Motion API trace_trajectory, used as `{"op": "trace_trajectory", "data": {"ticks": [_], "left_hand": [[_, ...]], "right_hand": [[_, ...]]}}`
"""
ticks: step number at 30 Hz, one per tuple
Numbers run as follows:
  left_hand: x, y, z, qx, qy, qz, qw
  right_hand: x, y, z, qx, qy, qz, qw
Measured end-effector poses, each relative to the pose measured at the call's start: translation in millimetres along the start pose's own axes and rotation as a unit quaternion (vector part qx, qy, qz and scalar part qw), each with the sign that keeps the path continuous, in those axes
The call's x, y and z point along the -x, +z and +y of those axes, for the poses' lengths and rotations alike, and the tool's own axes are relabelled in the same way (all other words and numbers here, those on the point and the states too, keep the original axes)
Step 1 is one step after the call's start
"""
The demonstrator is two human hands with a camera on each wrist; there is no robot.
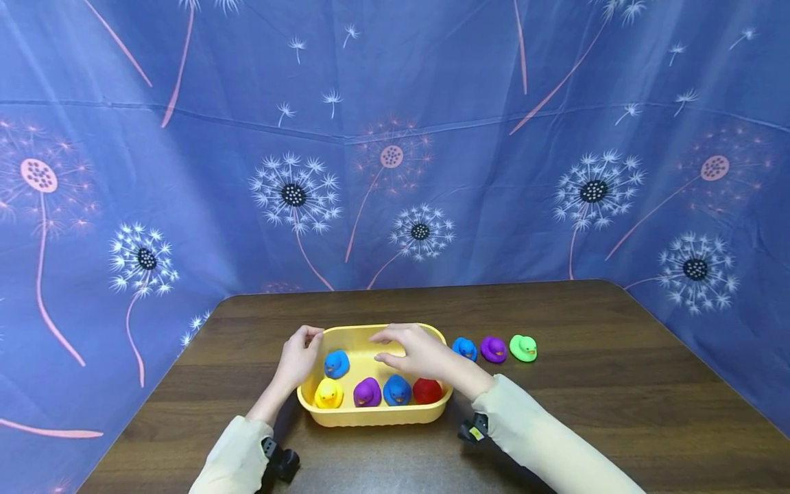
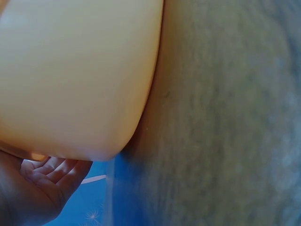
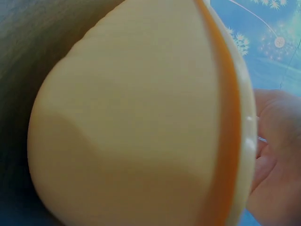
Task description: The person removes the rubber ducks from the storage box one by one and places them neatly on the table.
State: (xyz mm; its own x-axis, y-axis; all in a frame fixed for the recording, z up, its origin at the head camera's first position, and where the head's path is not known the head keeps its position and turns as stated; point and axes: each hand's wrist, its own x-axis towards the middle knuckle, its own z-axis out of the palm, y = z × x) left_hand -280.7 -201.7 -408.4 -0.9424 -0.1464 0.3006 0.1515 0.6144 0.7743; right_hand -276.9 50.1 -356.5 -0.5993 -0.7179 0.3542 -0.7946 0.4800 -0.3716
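While five toys already sit in the yellow tray (image 1: 376, 416), a blue duck (image 1: 337, 363), yellow duck (image 1: 329, 394), purple duck (image 1: 367, 393), second blue duck (image 1: 397, 390) and red toy (image 1: 427, 392) (partly hidden), three ducks (image 1: 494, 350) are left outside on the table (image 1: 605, 398), to its right. The right hand (image 1: 412, 348) hovers above the tray, thumb and fingers apart, holding nothing. The left hand (image 1: 300, 357) meets the left rim; its grip cannot be told.

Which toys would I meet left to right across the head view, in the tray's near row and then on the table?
Yellow duck, first purple duck, first blue duck, red toy, second blue duck, second purple duck, green duck.
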Motion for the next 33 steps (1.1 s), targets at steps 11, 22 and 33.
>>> {"op": "trace_trajectory", "data": {"ticks": [11,22,33], "left_hand": [[1.0,-0.6,2.4,-0.002,0.002,0.001,1.0000],[2.1,0.2,0.1,-0.002,0.003,0.002,1.0000],[1.1,0.8,2.2,0.003,0.004,0.005,1.0000]], "right_hand": [[-7.0,10.9,-5.3,-0.023,0.015,-0.034,0.9990],[-18.9,15.8,-15.2,-0.036,0.017,-0.057,0.9976],[-31.2,21.1,-22.7,-0.015,0.020,-0.081,0.9964]]}}
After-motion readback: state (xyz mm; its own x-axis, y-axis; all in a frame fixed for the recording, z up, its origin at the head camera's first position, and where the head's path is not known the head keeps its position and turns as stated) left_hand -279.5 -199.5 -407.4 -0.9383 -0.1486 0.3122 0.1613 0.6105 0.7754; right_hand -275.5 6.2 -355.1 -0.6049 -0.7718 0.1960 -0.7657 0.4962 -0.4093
